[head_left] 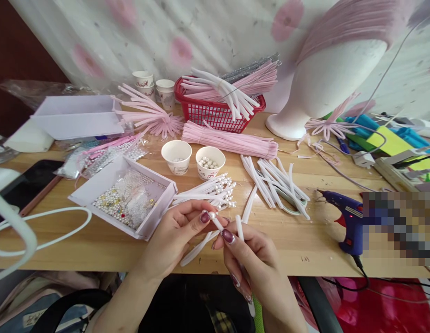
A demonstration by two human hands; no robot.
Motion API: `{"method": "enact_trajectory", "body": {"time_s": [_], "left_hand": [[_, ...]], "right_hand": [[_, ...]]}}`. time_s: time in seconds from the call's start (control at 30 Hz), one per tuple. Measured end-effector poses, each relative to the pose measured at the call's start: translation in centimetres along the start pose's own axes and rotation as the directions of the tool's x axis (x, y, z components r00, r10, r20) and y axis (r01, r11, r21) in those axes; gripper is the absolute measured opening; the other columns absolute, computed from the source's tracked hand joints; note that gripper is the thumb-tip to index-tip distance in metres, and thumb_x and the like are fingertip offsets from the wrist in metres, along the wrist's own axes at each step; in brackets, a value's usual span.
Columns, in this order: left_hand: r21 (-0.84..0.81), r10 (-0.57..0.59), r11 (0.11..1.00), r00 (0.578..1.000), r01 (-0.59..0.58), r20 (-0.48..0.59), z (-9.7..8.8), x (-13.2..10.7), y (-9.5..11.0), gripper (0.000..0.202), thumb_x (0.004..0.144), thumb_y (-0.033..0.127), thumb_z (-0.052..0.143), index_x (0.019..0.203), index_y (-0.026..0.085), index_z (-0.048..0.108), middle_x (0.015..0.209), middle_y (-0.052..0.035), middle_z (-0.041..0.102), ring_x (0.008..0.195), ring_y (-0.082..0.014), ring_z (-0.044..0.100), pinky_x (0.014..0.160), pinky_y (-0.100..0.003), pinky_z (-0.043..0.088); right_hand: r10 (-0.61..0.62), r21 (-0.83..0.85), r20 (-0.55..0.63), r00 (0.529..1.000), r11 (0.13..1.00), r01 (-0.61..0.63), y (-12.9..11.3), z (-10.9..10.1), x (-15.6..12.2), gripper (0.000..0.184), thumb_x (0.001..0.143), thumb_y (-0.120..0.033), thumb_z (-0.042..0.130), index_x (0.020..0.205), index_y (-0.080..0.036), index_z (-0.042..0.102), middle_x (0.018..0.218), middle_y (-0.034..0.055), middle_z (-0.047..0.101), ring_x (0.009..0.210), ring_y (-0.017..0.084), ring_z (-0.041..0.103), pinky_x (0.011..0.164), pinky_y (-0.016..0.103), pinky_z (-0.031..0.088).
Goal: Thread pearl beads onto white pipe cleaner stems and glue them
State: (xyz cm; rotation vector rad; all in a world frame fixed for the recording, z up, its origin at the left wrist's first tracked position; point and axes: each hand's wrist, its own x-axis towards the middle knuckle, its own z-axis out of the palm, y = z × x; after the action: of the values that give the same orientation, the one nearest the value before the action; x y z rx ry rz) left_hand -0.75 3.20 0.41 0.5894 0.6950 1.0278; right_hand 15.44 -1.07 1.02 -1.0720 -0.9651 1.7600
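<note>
My left hand [175,236] pinches a pearl bead [212,215] between thumb and forefinger, at the tip of a white pipe cleaner [217,224]. Thumb and fingers of my right hand [252,254] close on that stem just below the bead. Another white pipe cleaner length [239,226] stands up from my right hand, and a white end shows below it; whether these are one piece is hidden. Beyond my fingers lies a bundle of white pipe cleaners with pearl tips [215,192]. Plain white pipe cleaners [270,182] are heaped to its right.
Two paper cups [210,162] stand behind the bundle, one with beads. A white box [159,208] of beads is at left. At right is a blue glue gun [350,217] with its cord. Behind are a red basket [215,113], pink pipe cleaners [232,141] and a foam head [326,83].
</note>
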Motion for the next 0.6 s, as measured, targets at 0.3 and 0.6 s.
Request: {"method": "enact_trajectory", "body": {"time_s": [0.3,0.6], "left_hand": [[0.135,0.072,0.987,0.995,-0.082,0.072,-0.3,-0.4,0.5,0.011,0.081,0.032,0.089,0.087,0.023,0.084,0.083,-0.0017,0.084,0.072,-0.0108,0.074,0.074,-0.017,0.059],[0.193,0.069,0.979,0.998,-0.065,-0.014,-0.8,-0.5,0.4,0.021,0.08,0.038,0.088,0.093,0.022,0.085,0.097,-0.0054,0.086,0.087,-0.0174,0.079,0.083,-0.023,0.061]], "right_hand": [[-0.068,-0.093,-0.022,0.997,0.993,0.066,-0.2,0.2,0.5,0.045,0.098,-0.059,0.065,0.085,-0.016,0.07,0.047,-0.0106,0.04,0.038,0.004,0.026,0.038,0.018,0.023],[-0.107,-0.132,0.001,0.994,0.986,0.106,0.2,0.0,1.0,0.041,0.101,-0.059,0.06,0.089,-0.02,0.061,0.057,-0.0091,0.039,0.047,0.008,0.028,0.045,0.023,0.025]]}}
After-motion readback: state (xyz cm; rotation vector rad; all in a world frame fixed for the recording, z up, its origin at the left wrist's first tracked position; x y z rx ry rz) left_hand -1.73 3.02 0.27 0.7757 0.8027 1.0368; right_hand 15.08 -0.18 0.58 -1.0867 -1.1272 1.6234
